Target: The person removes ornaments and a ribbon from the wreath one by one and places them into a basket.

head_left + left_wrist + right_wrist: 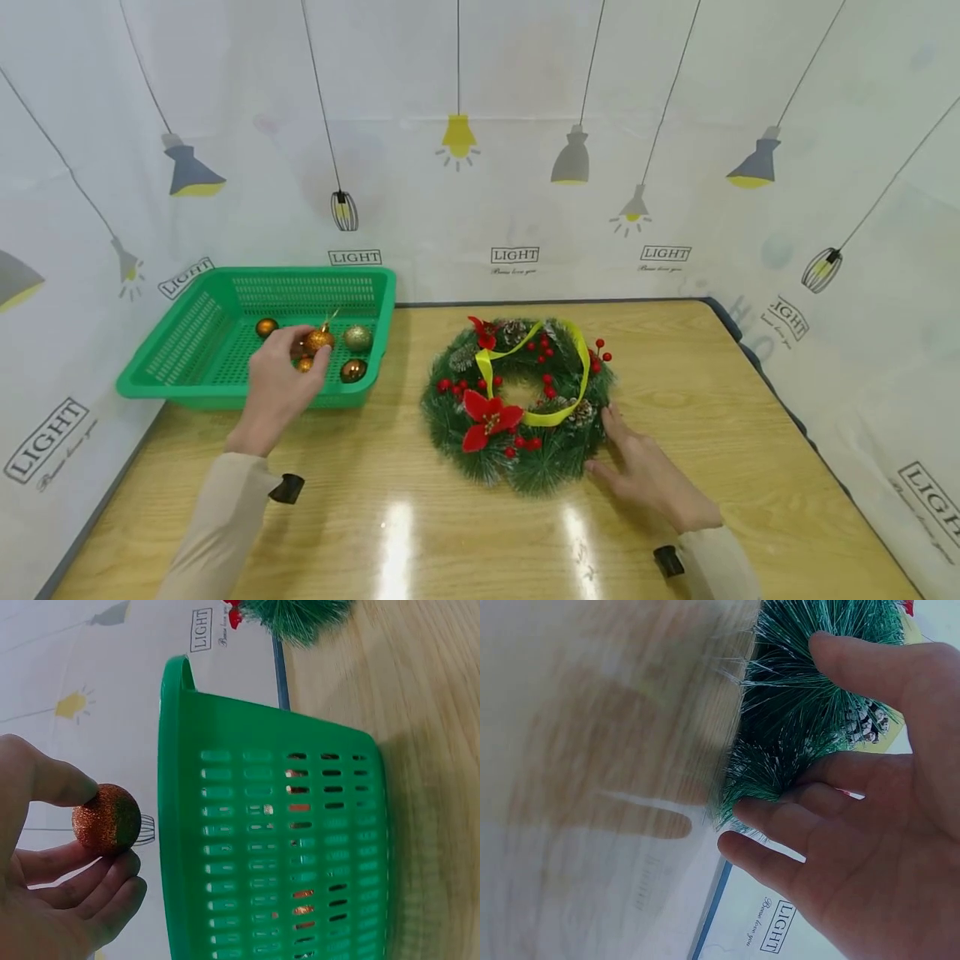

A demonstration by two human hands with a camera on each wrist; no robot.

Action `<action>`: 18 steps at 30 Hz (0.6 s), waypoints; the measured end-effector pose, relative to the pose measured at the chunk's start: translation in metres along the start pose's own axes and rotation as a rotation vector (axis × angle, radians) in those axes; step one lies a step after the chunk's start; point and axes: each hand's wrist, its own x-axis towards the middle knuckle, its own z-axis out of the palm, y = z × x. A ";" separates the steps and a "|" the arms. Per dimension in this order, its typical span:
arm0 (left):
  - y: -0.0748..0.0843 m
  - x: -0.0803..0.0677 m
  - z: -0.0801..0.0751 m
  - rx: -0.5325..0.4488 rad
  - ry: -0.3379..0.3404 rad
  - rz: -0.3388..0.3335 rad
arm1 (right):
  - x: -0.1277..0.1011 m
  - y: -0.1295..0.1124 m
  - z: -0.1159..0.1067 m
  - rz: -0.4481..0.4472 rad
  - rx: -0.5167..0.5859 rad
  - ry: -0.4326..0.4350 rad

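Observation:
In the head view, my left hand (287,375) is over the near side of the green plastic basket (255,391). It pinches a glittery copper-orange bauble (319,341) between thumb and fingers; the left wrist view shows this bauble (107,820) above the basket's rim. My right hand (647,475) touches the right side of a green Christmas wreath (543,475), thumb and fingers spread at its edge. The wreath lies flat, with red poinsettias (489,419), red berries, pinecones and a loop of yellow ribbon (581,367). In the right wrist view, the right fingers (780,825) lie loosely against the needles.
Several more baubles sit in the basket, among them a pale gold one (357,337), a shiny brown one (353,371) and an orange one (266,327). The wooden table (675,358) meets a lamp-printed backdrop (517,192) behind and at both sides.

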 end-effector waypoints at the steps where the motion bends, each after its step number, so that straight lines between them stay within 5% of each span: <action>1: -0.002 0.000 -0.001 0.005 0.008 -0.003 | 0.000 0.000 0.000 0.001 0.000 0.002; 18: -0.036 0.008 -0.025 0.090 -0.021 -0.067 | -0.001 0.000 0.003 0.013 -0.011 0.013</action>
